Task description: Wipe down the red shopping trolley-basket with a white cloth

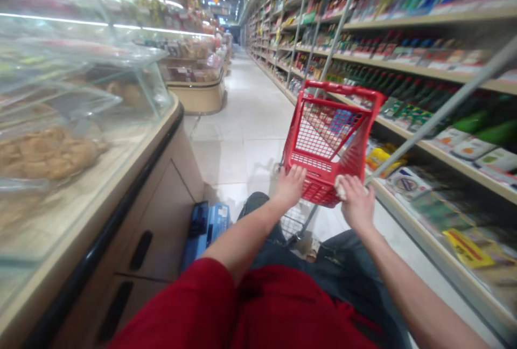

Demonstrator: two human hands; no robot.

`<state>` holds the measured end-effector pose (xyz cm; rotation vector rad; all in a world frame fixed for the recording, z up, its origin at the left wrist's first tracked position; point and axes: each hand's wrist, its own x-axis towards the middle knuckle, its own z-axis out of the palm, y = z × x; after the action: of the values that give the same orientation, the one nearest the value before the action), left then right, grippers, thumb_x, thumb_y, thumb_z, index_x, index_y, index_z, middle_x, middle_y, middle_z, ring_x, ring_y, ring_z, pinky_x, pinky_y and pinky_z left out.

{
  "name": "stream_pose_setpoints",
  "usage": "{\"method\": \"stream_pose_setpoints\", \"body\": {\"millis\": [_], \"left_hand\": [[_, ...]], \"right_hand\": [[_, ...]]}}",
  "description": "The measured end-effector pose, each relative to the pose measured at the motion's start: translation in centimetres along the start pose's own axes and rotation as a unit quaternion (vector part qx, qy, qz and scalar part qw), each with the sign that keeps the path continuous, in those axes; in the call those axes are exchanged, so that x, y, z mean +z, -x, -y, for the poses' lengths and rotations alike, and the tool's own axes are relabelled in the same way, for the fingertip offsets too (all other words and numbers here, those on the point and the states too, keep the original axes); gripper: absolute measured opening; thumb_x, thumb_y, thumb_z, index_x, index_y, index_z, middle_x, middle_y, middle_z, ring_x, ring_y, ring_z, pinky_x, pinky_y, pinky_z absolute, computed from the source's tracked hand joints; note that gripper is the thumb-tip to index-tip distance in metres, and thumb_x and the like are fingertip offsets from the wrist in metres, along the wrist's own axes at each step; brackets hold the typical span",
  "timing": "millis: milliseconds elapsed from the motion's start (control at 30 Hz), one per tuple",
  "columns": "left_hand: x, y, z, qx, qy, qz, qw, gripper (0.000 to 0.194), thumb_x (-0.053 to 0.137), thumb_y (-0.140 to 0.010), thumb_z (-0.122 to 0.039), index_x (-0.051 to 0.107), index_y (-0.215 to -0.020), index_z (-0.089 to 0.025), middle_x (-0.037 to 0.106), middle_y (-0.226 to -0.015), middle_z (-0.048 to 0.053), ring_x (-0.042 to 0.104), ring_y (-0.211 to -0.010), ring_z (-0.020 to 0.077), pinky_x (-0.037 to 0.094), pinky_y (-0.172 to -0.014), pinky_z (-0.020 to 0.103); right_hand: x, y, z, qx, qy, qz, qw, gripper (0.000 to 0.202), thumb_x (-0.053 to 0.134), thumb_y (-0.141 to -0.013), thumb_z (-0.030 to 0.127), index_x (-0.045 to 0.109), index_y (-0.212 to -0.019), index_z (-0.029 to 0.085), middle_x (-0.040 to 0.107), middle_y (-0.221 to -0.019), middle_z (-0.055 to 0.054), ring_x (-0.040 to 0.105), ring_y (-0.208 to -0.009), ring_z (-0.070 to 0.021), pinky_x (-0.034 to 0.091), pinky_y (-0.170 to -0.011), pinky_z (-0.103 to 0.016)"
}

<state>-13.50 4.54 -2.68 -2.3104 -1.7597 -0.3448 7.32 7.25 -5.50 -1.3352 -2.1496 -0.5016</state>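
Note:
A red plastic shopping cart basket [323, 128] with grid walls stands in front of my knees. My left hand [290, 185] rests on its near left edge, with the fingers curled over the rim. At the near right corner is my right hand [357, 201], its fingers closed around a crumpled whitish cloth [341, 187] that touches the basket's edge. Nothing can be made out inside the basket.
Shelves [428, 66] with bottles and packets run along the right. A glass display counter [161, 128] with a dark rail fills the left. Blue boxes [218, 222] sit on the floor by the counter. The tiled aisle [242, 90] stretches ahead.

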Motion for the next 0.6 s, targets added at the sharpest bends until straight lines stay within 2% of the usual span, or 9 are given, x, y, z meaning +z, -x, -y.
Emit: {"method": "stream_pose_setpoints", "body": {"millis": [100,167,267,367,433,500,600], "left_hand": [[0.2,0.8,-0.5,0.014,-0.023,-0.014,1.000,0.050,0.028,-0.087,-0.017,0.029,-0.136,-0.010,0.036,-0.140,0.014,0.027,-0.130,0.0260,0.028,-0.102,0.052],[0.4,1.0,-1.1,0.014,-0.039,-0.029,0.999,0.049,0.025,-0.088,-0.018,0.030,-0.136,-0.011,0.036,-0.140,0.013,0.027,-0.130,0.0250,0.031,-0.101,0.050],[0.7,1.1,-1.8,-0.002,-0.040,-0.042,0.998,0.047,0.022,-0.089,-0.018,0.032,-0.135,-0.010,0.037,-0.140,0.013,0.028,-0.130,0.0246,0.033,-0.099,0.049],[0.9,1.0,-1.8,-0.008,-0.032,-0.053,0.998,0.047,0.023,-0.089,-0.018,0.032,-0.135,-0.010,0.037,-0.140,0.013,0.028,-0.129,0.0246,0.032,-0.099,0.049],[0.9,0.9,-1.4,0.000,-0.027,-0.057,0.998,0.047,0.023,-0.089,-0.019,0.033,-0.135,-0.011,0.037,-0.140,0.012,0.028,-0.130,0.0242,0.031,-0.100,0.050],[0.9,1.0,-0.9,0.003,-0.021,-0.056,0.998,0.047,0.024,-0.089,-0.018,0.033,-0.135,-0.011,0.038,-0.140,0.012,0.029,-0.130,0.0242,0.031,-0.100,0.051],[1.0,1.2,-0.5,-0.001,-0.013,-0.053,0.999,0.049,0.027,-0.087,-0.017,0.032,-0.135,-0.010,0.036,-0.141,0.013,0.028,-0.130,0.0248,0.031,-0.100,0.052]], "right_hand": [[-0.4,1.0,-2.2,0.005,0.008,-0.016,1.000,0.044,0.040,-0.080,0.015,0.050,-0.123,0.014,0.051,-0.128,-0.016,0.042,-0.122,-0.0282,0.025,-0.099,-0.054],[-0.6,1.2,-2.0,0.026,0.003,-0.017,1.000,0.045,0.040,-0.081,0.019,0.048,-0.124,0.012,0.050,-0.128,-0.018,0.043,-0.121,-0.0302,0.026,-0.097,-0.055],[-0.8,0.8,0.8,0.050,-0.009,-0.016,0.999,0.045,0.040,-0.081,0.020,0.047,-0.125,0.011,0.050,-0.127,-0.019,0.042,-0.121,-0.0312,0.030,-0.095,-0.054],[-0.7,-0.2,4.1,0.000,-0.021,0.016,1.000,0.046,0.042,-0.080,0.017,0.047,-0.125,0.015,0.048,-0.131,-0.015,0.040,-0.124,-0.0280,0.029,-0.098,-0.051],[-0.7,-0.6,4.6,-0.029,-0.022,0.031,0.999,0.046,0.042,-0.079,0.015,0.047,-0.125,0.018,0.047,-0.133,-0.012,0.039,-0.125,-0.0264,0.027,-0.099,-0.051],[-0.8,-0.5,3.1,-0.019,-0.015,0.023,0.999,0.045,0.041,-0.080,0.017,0.047,-0.124,0.017,0.048,-0.132,-0.013,0.039,-0.124,-0.0274,0.025,-0.098,-0.052],[-1.3,0.2,-0.9,0.067,0.007,-0.012,0.998,0.043,0.039,-0.081,0.025,0.050,-0.121,0.013,0.051,-0.127,-0.019,0.043,-0.120,-0.0318,0.027,-0.094,-0.053]]}}
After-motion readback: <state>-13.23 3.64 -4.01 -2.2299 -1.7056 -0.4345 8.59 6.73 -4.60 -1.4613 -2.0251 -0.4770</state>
